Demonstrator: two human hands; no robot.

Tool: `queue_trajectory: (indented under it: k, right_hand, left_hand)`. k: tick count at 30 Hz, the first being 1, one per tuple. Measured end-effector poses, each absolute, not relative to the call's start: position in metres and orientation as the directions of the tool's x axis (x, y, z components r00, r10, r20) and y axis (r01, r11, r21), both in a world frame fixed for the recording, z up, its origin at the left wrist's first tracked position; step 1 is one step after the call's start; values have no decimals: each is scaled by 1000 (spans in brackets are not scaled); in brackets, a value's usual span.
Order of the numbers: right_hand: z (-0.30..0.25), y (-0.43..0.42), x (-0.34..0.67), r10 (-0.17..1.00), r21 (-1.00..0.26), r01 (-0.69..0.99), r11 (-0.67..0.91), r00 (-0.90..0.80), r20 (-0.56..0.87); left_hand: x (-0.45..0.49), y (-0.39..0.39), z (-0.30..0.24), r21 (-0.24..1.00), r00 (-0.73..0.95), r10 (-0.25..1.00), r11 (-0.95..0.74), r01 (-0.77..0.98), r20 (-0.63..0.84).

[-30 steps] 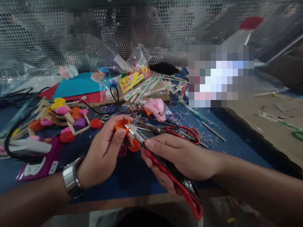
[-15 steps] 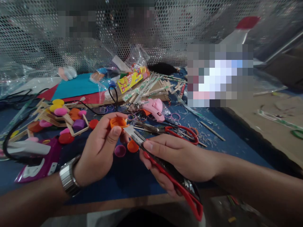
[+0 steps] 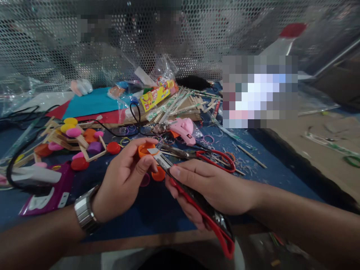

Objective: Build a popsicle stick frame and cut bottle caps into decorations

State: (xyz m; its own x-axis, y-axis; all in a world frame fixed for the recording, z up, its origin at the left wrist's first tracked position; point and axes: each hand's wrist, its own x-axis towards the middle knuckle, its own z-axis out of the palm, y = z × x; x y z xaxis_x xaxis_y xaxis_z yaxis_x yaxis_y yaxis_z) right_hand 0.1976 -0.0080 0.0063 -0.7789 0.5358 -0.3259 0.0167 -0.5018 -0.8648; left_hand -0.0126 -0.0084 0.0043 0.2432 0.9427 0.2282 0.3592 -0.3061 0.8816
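My left hand (image 3: 123, 176), with a metal watch at the wrist, pinches an orange bottle cap (image 3: 144, 150) between thumb and fingers, its hollow side facing up. My right hand (image 3: 208, 187) is wrapped round the red and black handle of a utility knife (image 3: 194, 198). The blade points up and left, and its tip is at the cap's opening; whether it touches the inside I cannot tell. Just below on the table lie another orange cap (image 3: 158, 173) and a purple cap (image 3: 144, 180), the latter partly behind my left thumb.
Red-handled scissors (image 3: 216, 159) and a pink glue gun (image 3: 182, 131) lie beyond my hands. To the left are a stick-and-cap structure (image 3: 81, 140) and a purple packet (image 3: 57, 193). Loose sticks (image 3: 180, 103) and a yellow box (image 3: 157, 95) lie further back, before a perforated metal screen (image 3: 197, 45).
My left hand has shifted slightly right with the orange cap, now partly covering the purple cap. The knife's tip has gone from the cap's edge to over its opening.
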Motion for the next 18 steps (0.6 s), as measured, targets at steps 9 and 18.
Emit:
queue_trajectory:
  k: [9,18]
  right_hand:
    - [4,-2,204,536,-867,-40,-496,-800,-269]
    - [6,-4,202,573,-887,22,-460,-756,-316]
  left_hand:
    - [-22,-5,1,982,316,940,-166,92,129]
    - [-17,-5,3,946,297,942,-231,227,158]
